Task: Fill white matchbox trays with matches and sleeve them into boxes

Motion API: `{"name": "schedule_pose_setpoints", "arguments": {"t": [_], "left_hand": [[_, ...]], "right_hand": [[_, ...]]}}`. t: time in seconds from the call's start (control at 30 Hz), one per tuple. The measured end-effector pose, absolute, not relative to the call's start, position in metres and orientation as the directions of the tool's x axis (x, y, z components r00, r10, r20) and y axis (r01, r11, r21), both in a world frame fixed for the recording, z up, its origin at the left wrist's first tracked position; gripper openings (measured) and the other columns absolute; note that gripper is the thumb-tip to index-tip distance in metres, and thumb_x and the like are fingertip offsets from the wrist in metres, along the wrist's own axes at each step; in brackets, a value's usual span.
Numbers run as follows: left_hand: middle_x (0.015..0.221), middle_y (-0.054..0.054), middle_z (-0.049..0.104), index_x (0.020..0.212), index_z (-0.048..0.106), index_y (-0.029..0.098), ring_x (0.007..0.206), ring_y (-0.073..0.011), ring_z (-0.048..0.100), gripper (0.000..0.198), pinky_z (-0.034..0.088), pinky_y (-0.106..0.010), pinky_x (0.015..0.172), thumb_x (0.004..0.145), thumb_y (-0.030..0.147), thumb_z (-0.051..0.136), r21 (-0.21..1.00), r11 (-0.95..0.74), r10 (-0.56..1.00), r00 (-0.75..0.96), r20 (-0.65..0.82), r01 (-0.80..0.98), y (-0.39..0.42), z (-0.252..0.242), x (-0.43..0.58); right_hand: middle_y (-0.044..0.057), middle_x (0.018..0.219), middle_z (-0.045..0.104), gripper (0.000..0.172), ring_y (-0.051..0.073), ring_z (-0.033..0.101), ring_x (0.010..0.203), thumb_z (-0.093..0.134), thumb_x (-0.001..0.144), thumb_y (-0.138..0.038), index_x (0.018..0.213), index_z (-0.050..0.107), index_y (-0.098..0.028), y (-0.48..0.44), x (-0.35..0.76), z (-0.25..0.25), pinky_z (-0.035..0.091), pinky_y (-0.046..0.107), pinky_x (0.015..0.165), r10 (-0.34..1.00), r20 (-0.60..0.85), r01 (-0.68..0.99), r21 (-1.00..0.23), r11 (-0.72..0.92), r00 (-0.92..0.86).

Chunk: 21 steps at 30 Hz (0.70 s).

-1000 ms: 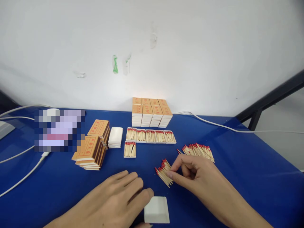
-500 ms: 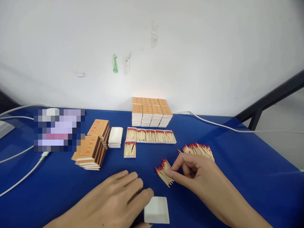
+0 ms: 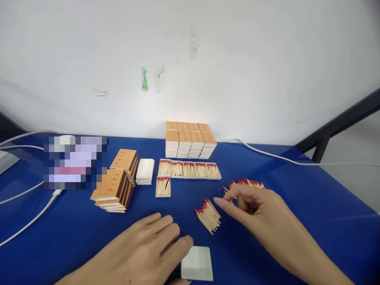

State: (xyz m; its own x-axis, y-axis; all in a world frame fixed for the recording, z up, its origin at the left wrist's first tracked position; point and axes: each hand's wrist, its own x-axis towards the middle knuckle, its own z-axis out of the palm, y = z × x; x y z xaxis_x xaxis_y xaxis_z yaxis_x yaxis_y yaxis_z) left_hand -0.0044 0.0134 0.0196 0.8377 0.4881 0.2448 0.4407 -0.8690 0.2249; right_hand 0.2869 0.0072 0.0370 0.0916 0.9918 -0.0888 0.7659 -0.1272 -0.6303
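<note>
Rightward slides the right hand (image 3: pixel 258 209), baring more of the small fan of matches (image 3: pixel 208 216) on the blue table (image 3: pixel 326 229), which lies just beside the thumb tip, leftward and nearer the wearer — closer to this hand than to the left hand (image 3: pixel 154 249). Its sticks' long axes slant, red heads pointing away and left, bare ends near and right. Right thumb and forefinger bend toward each other, though I can't tell if they pinch anything; the left fingers curl loosely by the white tray (image 3: pixel 197 263) — grip unclear.
</note>
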Motion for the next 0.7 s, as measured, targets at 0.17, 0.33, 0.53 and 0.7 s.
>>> {"name": "schedule_pose_setpoints", "arguments": {"t": [0.17, 0.33, 0.53, 0.7], "left_hand": [[0.106, -0.004, 0.081, 0.13, 0.073, 0.022, 0.102, -0.0236, 0.078, 0.03, 0.063, -0.036, 0.1, 0.115, 0.044, 0.059, 0.223, -0.865, 0.497, 0.833, 0.243, 0.45, 0.009, 0.025, -0.007], [0.108, -0.004, 0.082, 0.131, 0.072, 0.021, 0.105, -0.0242, 0.078, 0.035, 0.062, -0.037, 0.101, 0.119, 0.044, 0.049, 0.203, -0.872, 0.486, 0.835, 0.257, 0.446, 0.007, 0.026, -0.008], [0.105, -0.004, 0.081, 0.128, 0.073, 0.021, 0.103, -0.0231, 0.078, 0.034, 0.062, -0.036, 0.099, 0.118, 0.045, 0.052, 0.165, -0.881, 0.473, 0.821, 0.319, 0.443, 0.012, 0.017, -0.003], [0.103, -0.003, 0.081, 0.126, 0.074, 0.021, 0.1, -0.0228, 0.078, 0.034, 0.062, -0.035, 0.098, 0.117, 0.047, 0.054, 0.168, -0.887, 0.461, 0.827, 0.321, 0.429, 0.013, 0.015, -0.003]], "right_hand": [[-0.002, 0.06, 0.056, 0.043, 0.023, 0.056, 0.06, 0.063, 0.095, -0.073, 0.093, 0.076, -0.032, 0.014, 0.298, 0.037, 0.036, 0.036, 0.062, 0.954, 0.027, 0.889, -0.373, -0.266, 0.297], [-0.001, 0.069, 0.068, 0.033, 0.029, 0.068, 0.07, 0.066, 0.096, -0.065, 0.101, 0.077, -0.035, 0.017, 0.297, 0.034, 0.034, 0.036, 0.063, 0.961, -0.045, 0.932, -0.235, -0.274, 0.271], [-0.001, 0.067, 0.066, 0.026, 0.027, 0.067, 0.072, 0.063, 0.098, -0.055, 0.091, 0.076, -0.034, 0.016, 0.298, 0.034, 0.033, 0.034, 0.061, 0.966, -0.095, 0.939, -0.229, -0.256, 0.24], [-0.002, 0.061, 0.054, 0.035, 0.021, 0.055, 0.059, 0.061, 0.096, -0.062, 0.084, 0.074, -0.032, 0.013, 0.301, 0.033, 0.036, 0.032, 0.057, 0.989, -0.093, 0.924, -0.355, -0.144, 0.119]]}}
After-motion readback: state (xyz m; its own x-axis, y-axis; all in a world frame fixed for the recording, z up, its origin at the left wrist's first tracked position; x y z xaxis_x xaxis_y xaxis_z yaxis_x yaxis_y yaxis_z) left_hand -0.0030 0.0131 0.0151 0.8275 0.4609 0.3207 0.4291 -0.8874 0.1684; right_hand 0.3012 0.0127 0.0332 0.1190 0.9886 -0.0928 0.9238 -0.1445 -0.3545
